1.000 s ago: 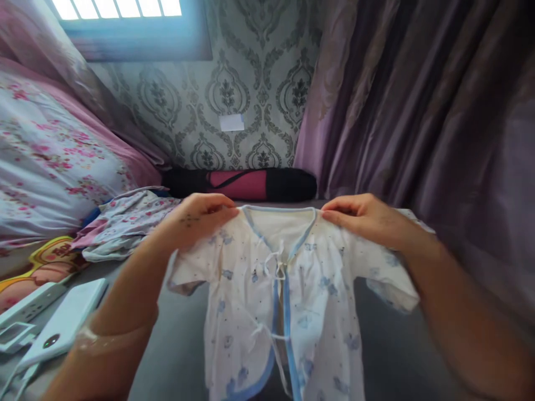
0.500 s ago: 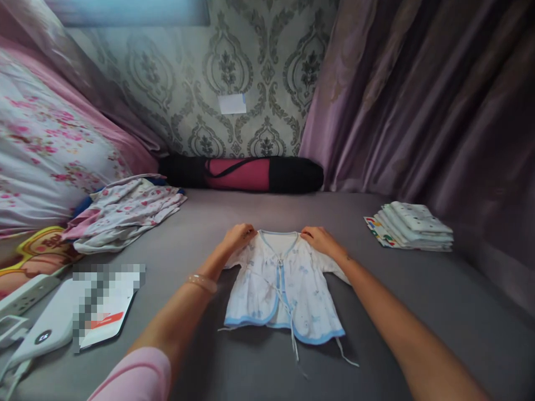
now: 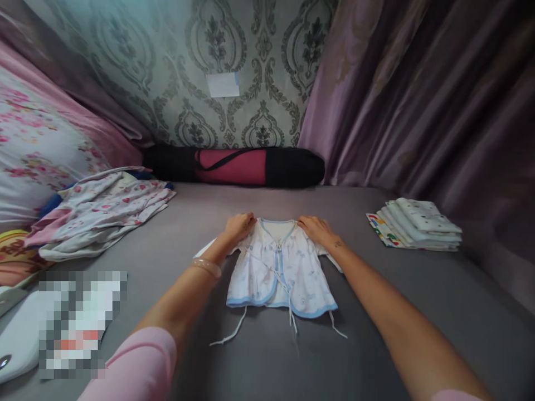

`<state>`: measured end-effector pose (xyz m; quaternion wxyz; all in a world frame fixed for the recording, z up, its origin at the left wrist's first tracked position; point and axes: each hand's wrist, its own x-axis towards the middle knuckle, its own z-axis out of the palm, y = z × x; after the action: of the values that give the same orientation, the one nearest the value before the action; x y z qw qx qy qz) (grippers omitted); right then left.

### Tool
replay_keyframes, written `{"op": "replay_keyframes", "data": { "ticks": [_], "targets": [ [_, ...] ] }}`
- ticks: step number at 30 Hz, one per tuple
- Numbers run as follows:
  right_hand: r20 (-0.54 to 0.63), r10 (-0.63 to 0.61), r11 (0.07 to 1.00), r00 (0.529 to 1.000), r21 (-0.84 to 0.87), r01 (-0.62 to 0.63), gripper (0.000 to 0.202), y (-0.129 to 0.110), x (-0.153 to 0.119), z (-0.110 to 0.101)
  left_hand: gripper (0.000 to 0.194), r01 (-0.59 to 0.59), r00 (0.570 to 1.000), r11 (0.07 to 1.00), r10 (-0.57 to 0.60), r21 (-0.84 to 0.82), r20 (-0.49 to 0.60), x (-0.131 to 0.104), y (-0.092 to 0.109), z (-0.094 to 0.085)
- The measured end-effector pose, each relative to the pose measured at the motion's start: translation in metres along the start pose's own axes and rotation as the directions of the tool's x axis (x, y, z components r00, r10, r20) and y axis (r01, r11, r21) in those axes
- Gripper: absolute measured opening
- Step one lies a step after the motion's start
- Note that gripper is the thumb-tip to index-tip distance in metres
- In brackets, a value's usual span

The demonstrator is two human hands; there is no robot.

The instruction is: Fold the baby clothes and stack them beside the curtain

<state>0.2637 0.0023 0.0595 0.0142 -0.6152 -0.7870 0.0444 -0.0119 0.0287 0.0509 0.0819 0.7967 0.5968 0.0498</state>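
A small white baby shirt (image 3: 254, 278) with blue edging, a faint print and thin white ties lies front up on the grey sheet (image 3: 267, 362). At its left shoulder, beside the collar, my left hand (image 3: 239, 227) is closed on the cloth. My right hand (image 3: 318, 229) pinches the opposite shoulder. Both sleeves spread outward, partly hidden beneath my wrists. The front edges meet near the neck at a tied cord, and loose ties trail below the hem.
A folded cloth stack (image 3: 422, 225) sits at the right. Crumpled printed clothes (image 3: 108, 209) lie at the left, with a white device (image 3: 20, 328) and a blurred-out item nearer me. Along the patterned wall rests a long black and pink bag (image 3: 234, 167).
The shirt and both hands have shifted slightly away from me, and its hem sits higher. The left tie now hangs down instead of sideways. My view has turned a little.
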Motion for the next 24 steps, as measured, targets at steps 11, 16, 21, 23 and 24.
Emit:
{"op": "replay_keyframes", "data": {
  "ticks": [11, 16, 21, 23, 24],
  "targets": [
    [-0.022, 0.14, 0.976, 0.99, 0.173, -0.134, 0.031, 0.018, 0.026, 0.022, 0.033, 0.082, 0.996, 0.997, -0.082, 0.001, -0.033, 0.017, -0.001, 0.014],
    [0.231, 0.274, 0.617, 0.934, 0.702, -0.355, 0.055, 0.05, 0.017, 0.007, 0.034, 0.045, 0.991, 0.999, -0.044, 0.009, -0.123, 0.005, -0.004, 0.002],
    [0.418, 0.273, 0.311, 0.866, 0.814, -0.491, 0.032, 0.07, -0.007, -0.001, 0.026, -0.186, 0.969, 0.98, 0.17, -0.076, -0.18, 0.004, 0.028, 0.006],
    [0.387, 0.313, 0.355, 0.868, 0.8, -0.484, 0.022, 0.069, -0.009, 0.003, 0.024, -0.322, 0.941, 0.932, 0.296, -0.165, -0.163, 0.009, 0.058, 0.017],
    [0.365, 0.333, 0.383, 0.869, 0.79, -0.479, 0.018, 0.068, -0.009, 0.006, 0.025, -0.386, 0.92, 0.898, 0.36, -0.209, -0.154, 0.012, 0.074, 0.024]
  ]
}}
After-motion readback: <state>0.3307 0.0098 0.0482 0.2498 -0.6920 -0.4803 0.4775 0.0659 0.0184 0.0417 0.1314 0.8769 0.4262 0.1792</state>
